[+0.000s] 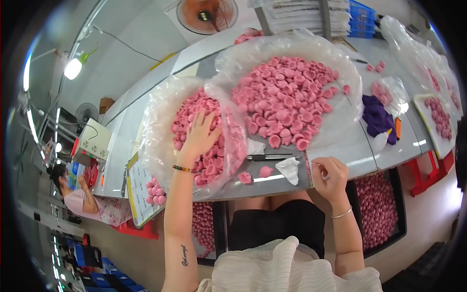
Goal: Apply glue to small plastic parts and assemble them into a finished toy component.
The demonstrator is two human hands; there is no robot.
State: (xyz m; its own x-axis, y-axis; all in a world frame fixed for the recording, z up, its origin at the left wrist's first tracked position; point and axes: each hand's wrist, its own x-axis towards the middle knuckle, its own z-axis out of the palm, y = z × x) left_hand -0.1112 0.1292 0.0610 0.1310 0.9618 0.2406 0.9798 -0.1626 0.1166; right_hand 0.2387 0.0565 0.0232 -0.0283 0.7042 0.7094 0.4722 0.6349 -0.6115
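My left hand (200,136) lies palm down with its fingers spread on a heap of small pink cup-shaped pieces (210,168) in a clear plastic bag (155,121). My right hand (332,179) is at the table's front edge, its fingers curled in and the thumb against the index finger. Anything in that pinch is too small or hidden to make out. Between my hands are a dark pen-like tool (270,157), a crumpled white cloth (289,170), a round pink piece (266,171) and a torn-looking pink piece (245,178).
A bigger heap of pink cups (287,97) spreads over plastic behind my hands. Rightward are a purple cloth (377,119), an orange-handled tool (398,128) and a tray (420,109) of pink pieces. Black crates (403,221) flank my legs. A person (80,199) sits far left.
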